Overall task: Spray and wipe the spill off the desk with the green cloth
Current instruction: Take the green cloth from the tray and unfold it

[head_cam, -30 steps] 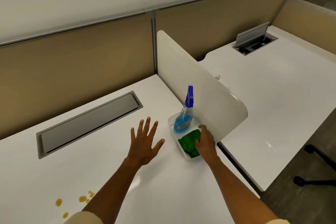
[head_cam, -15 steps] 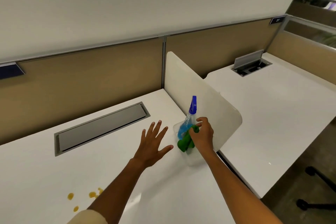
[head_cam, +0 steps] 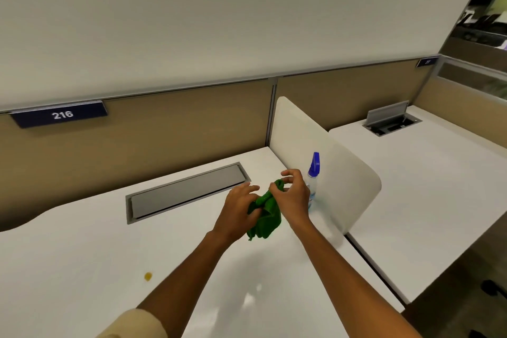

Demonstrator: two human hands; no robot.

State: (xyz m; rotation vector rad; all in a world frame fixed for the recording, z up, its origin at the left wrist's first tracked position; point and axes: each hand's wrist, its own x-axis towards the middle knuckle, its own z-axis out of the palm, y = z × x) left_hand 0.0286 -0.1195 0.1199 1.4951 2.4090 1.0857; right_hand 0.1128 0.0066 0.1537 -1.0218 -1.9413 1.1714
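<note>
Both hands, left [head_cam: 238, 210] and right [head_cam: 292, 194], pinch the cloth [head_cam: 266, 215] between them above the worktop [head_cam: 82, 255], beside the bottle [head_cam: 313, 173].

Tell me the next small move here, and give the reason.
Probably pass the green cloth fully into the left hand and send the right hand to the spray bottle. Both hands hold the cloth, the bottle stands untouched just behind the right hand, and the yellow spill on the desk looks unsprayed.
</note>
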